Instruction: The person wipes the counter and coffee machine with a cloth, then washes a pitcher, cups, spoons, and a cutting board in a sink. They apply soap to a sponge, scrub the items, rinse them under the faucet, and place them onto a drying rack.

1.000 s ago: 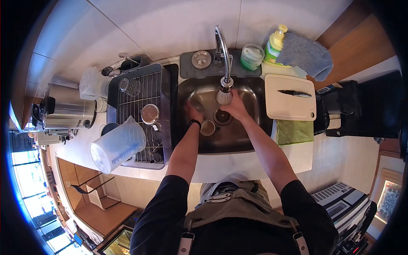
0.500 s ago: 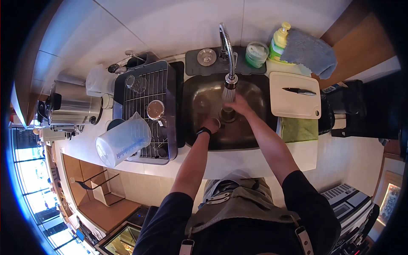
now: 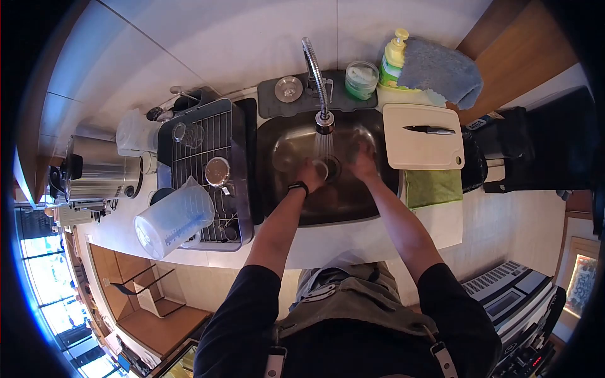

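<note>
Inside the dark sink point(image 3: 340, 211), my left hand point(image 3: 309, 173), with a black band on its wrist, is closed around a small thing with a pale round rim, whose kind I cannot make out. It is just left of the water stream and beside the drain point(image 3: 333, 169). My right hand point(image 3: 363, 164) is over the right part of the sink, fingers apart, with nothing plainly held in it. Between and above the hands, water sprays from the faucet head point(image 3: 324, 123) on its coiled metal neck.
Left of the sink stands a dish rack point(image 3: 239, 145) with a clear measuring jug point(image 3: 173, 220) and a glass pitcher point(image 3: 189, 134). On the right, a knife point(image 3: 428, 130) lies on a white cutting board point(image 3: 409, 151) beside a green cloth point(image 3: 433, 188). Behind are a soap bottle point(image 3: 392, 63) and grey towel point(image 3: 441, 72).
My right hand has moved from beneath the faucet to the right side of the sink, out of the stream. My left hand stays low near the drain. The view has shifted slightly.
</note>
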A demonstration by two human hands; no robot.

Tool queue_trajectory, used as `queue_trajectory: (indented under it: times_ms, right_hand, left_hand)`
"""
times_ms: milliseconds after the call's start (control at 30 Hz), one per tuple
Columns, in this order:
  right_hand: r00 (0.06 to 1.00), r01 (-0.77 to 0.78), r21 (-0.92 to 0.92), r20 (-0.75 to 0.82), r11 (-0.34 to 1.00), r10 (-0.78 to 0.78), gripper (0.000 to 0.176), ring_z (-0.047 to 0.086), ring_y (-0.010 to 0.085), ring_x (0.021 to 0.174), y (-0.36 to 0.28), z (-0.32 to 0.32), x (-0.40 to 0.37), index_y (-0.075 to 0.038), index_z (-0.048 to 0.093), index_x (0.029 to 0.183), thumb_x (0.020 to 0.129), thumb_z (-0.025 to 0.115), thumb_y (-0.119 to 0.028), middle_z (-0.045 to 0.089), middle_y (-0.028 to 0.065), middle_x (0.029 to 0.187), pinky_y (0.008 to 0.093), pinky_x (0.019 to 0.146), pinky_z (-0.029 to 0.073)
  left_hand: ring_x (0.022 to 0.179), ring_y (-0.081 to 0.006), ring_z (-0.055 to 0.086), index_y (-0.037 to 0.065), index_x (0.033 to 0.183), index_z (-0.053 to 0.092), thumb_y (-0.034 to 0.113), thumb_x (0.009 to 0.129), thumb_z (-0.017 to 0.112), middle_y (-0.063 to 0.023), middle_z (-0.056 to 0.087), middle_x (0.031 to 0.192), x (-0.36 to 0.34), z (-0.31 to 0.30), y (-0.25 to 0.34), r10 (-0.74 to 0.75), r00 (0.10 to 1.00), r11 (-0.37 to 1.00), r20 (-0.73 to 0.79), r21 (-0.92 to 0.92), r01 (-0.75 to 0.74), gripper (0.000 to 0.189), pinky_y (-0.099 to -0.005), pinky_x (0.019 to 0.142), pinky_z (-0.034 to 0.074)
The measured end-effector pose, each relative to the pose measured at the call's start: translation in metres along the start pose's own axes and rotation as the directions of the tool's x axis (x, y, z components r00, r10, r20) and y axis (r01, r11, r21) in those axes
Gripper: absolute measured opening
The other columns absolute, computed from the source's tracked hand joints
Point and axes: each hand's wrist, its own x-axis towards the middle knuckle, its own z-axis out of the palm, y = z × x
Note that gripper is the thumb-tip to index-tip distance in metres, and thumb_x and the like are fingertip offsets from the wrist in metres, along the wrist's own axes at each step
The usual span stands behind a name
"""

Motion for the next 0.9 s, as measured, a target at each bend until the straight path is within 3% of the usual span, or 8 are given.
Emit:
queue_trajectory:
  times_ms: [167,333,467,567,667,767,867,900]
  right_hand:
    - [0.999,-0.015,-0.005,-0.046,1.0,0.015,0.099,0.035,0.0443,0.131,0.063,0.025,0.008,-0.005,0.021,0.136,0.061,0.086,-0.012,0.028,0.0269,0.136,0.0456,0.11,0.037]
    - [0.993,-0.115,-0.041,-0.019,0.992,0.115,0.1,0.033,0.0429,0.132,0.066,0.029,0.012,-0.003,0.021,0.135,0.06,0.087,-0.011,0.029,0.0264,0.136,0.0454,0.111,0.035]
    - [0.989,-0.142,-0.079,0.032,0.987,0.144,0.106,0.031,0.0423,0.134,0.07,0.031,0.016,-0.002,0.02,0.138,0.059,0.089,-0.018,0.028,0.0264,0.14,0.046,0.113,0.033]
    - [0.996,-0.074,-0.2,0.027,0.977,0.081,0.107,0.028,0.0428,0.137,0.048,0.011,0.002,-0.001,0.022,0.142,0.062,0.089,-0.026,0.026,0.0262,0.144,0.0462,0.114,0.032]
    - [1.0,0.016,-0.276,-0.019,0.961,-0.022,0.097,0.025,0.0442,0.14,0.001,-0.021,-0.023,0.0,0.029,0.142,0.069,0.085,-0.031,0.027,0.0254,0.148,0.0468,0.115,0.031]
    - [0.977,0.126,-0.271,-0.135,0.954,-0.168,0.076,0.03,0.0438,0.139,-0.019,-0.032,-0.04,0.0,0.042,0.136,0.077,0.079,-0.031,0.036,0.023,0.146,0.0469,0.112,0.035]
    - [0.996,0.082,-0.137,-0.026,0.987,-0.087,0.057,0.045,0.0415,0.13,-0.043,-0.056,-0.058,-0.002,0.055,0.127,0.081,0.074,-0.029,0.051,0.021,0.135,0.0463,0.106,0.042]
    - [0.998,0.029,-0.078,0.06,0.997,-0.024,0.051,0.051,0.0406,0.126,-0.047,-0.061,-0.063,-0.003,0.058,0.123,0.082,0.073,-0.029,0.057,0.0205,0.131,0.046,0.103,0.045]
  left_hand:
    - [0.115,-0.0377,0.056,0.003,0.129,0.047,0.021,0.062,0.088,-0.0201,0.056,0.12,0.011,-0.025,0.052,0.076,0.962,0.89,-0.262,-0.417,-0.184,0.081,-0.0456,0.1,0.044]
    - [0.115,-0.0328,0.056,0.002,0.142,0.038,0.018,0.059,0.089,-0.0186,0.054,0.124,0.008,-0.034,0.068,0.089,0.902,0.943,-0.423,-0.255,-0.212,0.098,-0.0402,0.1,0.048]
    - [0.117,-0.0286,0.056,0.004,0.137,0.044,0.014,0.065,0.087,-0.0169,0.055,0.127,0.005,-0.038,0.068,0.03,0.876,0.836,-0.481,-0.468,-0.286,0.084,-0.0382,0.099,0.049]
    - [0.115,-0.0261,0.058,0.003,0.13,0.049,0.016,0.073,0.082,-0.0154,0.058,0.125,0.02,-0.053,0.06,0.215,0.974,0.472,-0.071,-0.866,-0.167,0.068,-0.0378,0.098,0.05]
    - [0.106,-0.0236,0.064,0.001,0.122,0.053,0.022,0.078,0.08,-0.0132,0.065,0.113,0.02,-0.048,0.055,0.072,0.939,-0.213,0.335,-0.915,0.343,0.056,-0.0386,0.092,0.052]
    - [0.102,-0.0254,0.065,0.001,0.122,0.055,0.029,0.078,0.079,-0.0123,0.066,0.111,0.03,-0.01,0.041,-0.044,0.955,-0.316,0.293,-0.911,0.265,0.057,-0.0392,0.09,0.052]
    - [0.105,-0.0277,0.064,0.002,0.121,0.055,0.023,0.074,0.081,-0.0121,0.066,0.113,0.079,0.063,-0.016,-0.271,0.948,0.322,0.166,-0.913,0.251,0.057,-0.0395,0.091,0.051]
    - [0.107,-0.0283,0.063,0.002,0.123,0.053,0.02,0.071,0.083,-0.0127,0.065,0.115,0.069,0.058,-0.007,-0.226,0.974,0.455,0.008,-0.884,0.113,0.062,-0.0393,0.092,0.05]
